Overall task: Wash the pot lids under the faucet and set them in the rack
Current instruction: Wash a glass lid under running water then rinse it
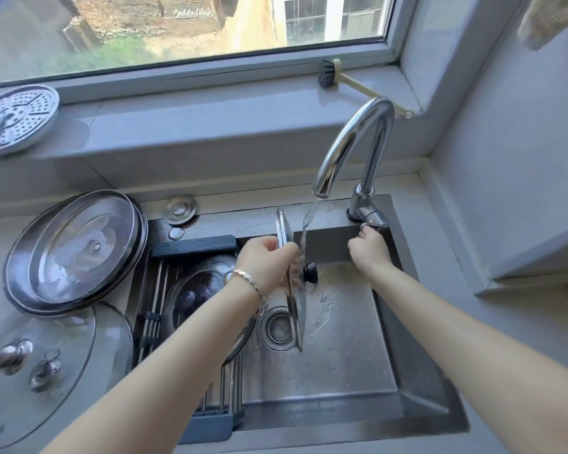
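My left hand point(265, 264) grips a glass pot lid point(295, 309) by its rim and holds it on edge over the sink, its black knob point(310, 271) facing right. Water runs from the chrome faucet point(351, 149) down the lid's right face. My right hand point(369, 249) is closed on the faucet lever point(374, 222) at the back right of the sink. Another lid point(197, 296) lies in the drying rack point(154, 319) across the sink's left side. A large steel-rimmed lid point(74, 252) leans on the counter at left, above two glass lids point(36, 371) lying flat.
The steel sink point(351, 365) has a round drain point(277, 327) in the middle. A perforated steamer plate point(15, 117) and a dish brush point(333, 75) rest on the window sill. A wall corner juts out at right.
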Tool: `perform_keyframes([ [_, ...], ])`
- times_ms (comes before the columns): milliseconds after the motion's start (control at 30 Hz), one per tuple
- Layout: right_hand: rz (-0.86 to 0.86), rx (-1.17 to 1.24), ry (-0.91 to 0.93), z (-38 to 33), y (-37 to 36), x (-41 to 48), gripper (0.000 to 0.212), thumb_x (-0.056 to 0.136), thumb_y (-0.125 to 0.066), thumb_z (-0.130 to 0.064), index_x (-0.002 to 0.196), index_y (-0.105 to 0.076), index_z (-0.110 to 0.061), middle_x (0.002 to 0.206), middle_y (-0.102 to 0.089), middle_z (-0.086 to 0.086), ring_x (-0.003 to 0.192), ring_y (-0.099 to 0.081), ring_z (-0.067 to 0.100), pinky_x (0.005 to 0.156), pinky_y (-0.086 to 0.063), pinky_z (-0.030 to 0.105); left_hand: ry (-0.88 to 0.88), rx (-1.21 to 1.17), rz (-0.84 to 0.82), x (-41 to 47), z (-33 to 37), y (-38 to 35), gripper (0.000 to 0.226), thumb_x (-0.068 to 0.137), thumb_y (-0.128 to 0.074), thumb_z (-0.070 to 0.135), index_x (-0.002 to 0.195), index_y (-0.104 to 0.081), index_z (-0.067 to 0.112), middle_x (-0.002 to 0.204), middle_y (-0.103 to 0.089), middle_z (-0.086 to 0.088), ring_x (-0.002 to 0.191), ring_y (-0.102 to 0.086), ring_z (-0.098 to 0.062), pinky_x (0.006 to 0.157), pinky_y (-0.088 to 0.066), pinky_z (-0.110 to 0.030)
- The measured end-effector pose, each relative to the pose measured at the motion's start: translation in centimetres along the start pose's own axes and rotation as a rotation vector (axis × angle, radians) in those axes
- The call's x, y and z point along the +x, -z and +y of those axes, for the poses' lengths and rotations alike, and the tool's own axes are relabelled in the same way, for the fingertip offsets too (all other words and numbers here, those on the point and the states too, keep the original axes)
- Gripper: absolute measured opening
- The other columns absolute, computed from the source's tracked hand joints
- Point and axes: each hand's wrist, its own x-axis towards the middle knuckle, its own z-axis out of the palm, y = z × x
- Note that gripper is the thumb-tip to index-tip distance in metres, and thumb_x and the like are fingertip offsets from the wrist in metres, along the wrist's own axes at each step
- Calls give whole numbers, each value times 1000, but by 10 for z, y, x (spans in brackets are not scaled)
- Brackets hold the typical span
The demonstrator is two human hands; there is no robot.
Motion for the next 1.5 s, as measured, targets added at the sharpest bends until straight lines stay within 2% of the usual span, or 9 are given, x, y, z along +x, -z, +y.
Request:
perform_keyframes([
  [167,-86,-225,-41,-10,-1,-5,68,87,-42,-8,149,-13,-7,125,-49,14,107,-53,29,90,-44,34,25,-171,-1,-17,-8,10,9,88,-49,-1,83,-52,6,72,-56,-15,50,-54,-14,43,-50,-19],
  [267,-310,-323,-36,-4,-3,-32,56,93,-44,-25,145,-28,-10,130,-51,10,98,-63,26,86,-53,36,47,-184,-10,-25,-16,15,7,88,-51,2,82,-53,6,72,-63,-13,49,-61,-10,46,-53,-21],
  [433,-563,-89,-59,13,-16,-85,30,97,-42,-31,123,-48,-18,89,-56,6,67,-63,19,66,-57,31,14,-192,-41,-36,-25,15,6,86,-55,2,81,-54,5,74,-65,-16,48,-64,-6,47,-53,-23],
  [600,-474,15,5,26,-22,-105,19,96,-45,-24,103,-50,-7,78,-55,6,59,-54,15,51,-51,21,-77,-159,-59,-43,-33,11,18,77,-67,20,84,-56,7,94,-65,-35,71,-63,-27,67,-54,-41],
  [700,-375,-9,83,35,-23,-108,17,97,-44,-23,97,-48,-7,78,-53,8,57,-47,13,48,-42,18,-75,-100,-132,-47,-42,13,36,88,-53,41,82,-54,5,96,-70,-23,77,-66,-26,70,-55,-41],
  [800,-304,-72,141,41,-21,-106,16,96,-44,-27,89,-47,-13,79,-51,4,62,-43,10,56,-34,21,-41,10,-86,-48,-62,26,34,97,-36,39,77,-55,19,95,-68,-8,73,-65,-16,67,-51,-31],
  [900,-261,-135,216,39,-18,-108,20,95,-47,-32,81,-46,-18,74,-53,-3,63,-45,9,60,-34,23,-4,234,-10,-52,-95,40,19,94,-45,36,98,-55,20,100,-64,-4,81,-63,-16,73,-49,-28],
  [1067,-207,-313,305,29,-25,-119,28,92,-47,-42,74,-47,-20,73,-60,-1,70,-54,17,65,-38,33,92,319,-19,-64,-136,54,28,93,-48,28,119,-49,17,103,-57,0,77,-56,-9,55,-40,-15],
  [1500,-50,-697,385,9,-99,-141,35,77,-59,-55,77,-48,-22,78,-61,-7,81,-57,21,64,-37,28,155,190,166,-75,-202,133,8,92,-48,23,97,-54,23,98,-62,-1,95,-62,-20,60,-42,-24],
])
